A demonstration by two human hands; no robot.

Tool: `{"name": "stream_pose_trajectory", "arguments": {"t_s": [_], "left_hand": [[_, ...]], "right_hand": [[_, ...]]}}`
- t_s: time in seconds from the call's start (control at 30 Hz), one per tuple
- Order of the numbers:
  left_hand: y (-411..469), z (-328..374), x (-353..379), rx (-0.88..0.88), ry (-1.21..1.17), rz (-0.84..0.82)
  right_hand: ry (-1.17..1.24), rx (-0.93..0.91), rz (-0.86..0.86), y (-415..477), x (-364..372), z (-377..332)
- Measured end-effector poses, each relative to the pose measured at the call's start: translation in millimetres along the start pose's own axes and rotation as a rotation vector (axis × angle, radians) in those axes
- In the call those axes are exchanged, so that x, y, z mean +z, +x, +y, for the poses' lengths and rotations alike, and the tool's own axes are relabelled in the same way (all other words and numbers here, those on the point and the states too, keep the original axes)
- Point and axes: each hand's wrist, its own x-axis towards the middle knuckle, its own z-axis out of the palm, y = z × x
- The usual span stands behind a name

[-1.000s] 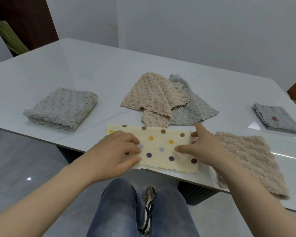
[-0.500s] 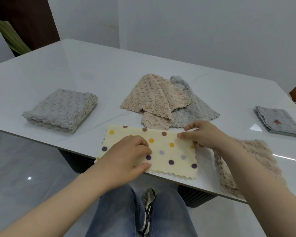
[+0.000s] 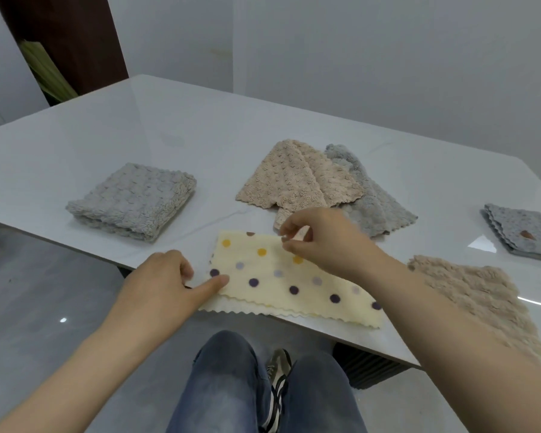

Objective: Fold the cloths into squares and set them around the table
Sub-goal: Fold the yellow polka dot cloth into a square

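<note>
Dotted cloth (image 3: 288, 276) half-folded at near desk (image 3: 200, 135) edge. Right grip (image 3: 325, 245) pinches its far edge, left grip (image 3: 166, 282) pinches its end. Three squares look done; beige cloth (image 3: 294, 179) and grey cloth (image 3: 375, 204) pending.

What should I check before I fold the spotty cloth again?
1. Left hand holds the spotty cloth at its left end: ok.
2. Right hand pinches its far edge: ok.
3. Wavy near edges line up: not ok, the lower layer peeks out.
4. Cloth fully on the table: cannot tell, its near corner reaches the rim.
5. Gap to the folded beige cloth: cannot tell, the right arm hides it.
</note>
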Motion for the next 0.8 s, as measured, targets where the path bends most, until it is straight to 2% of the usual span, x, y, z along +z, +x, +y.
{"name": "stream_pose_trajectory", "arguments": {"t_s": [0.17, 0.3, 0.43, 0.57, 0.8], "left_hand": [[-16, -5, 3, -0.114, -0.079, 0.003], [-18, -3, 15, -0.168, -0.31, 0.047], [-14, -3, 18, -0.184, -0.345, 0.053], [-8, -12, 11, -0.208, -0.4, 0.067], [22, -19, -16, -0.115, -0.331, 0.08]], "right_hand": [[-0.021, -0.083, -0.147, 41, 29, -35], [-0.027, -0.009, -0.26, 62, 38, -52], [-0.055, 0.014, -0.315, 75, 39, -61], [0.022, 0.03, -0.319, 82, 33, -62], [0.335, 0.059, -0.287, 83, 14, -61]]}}
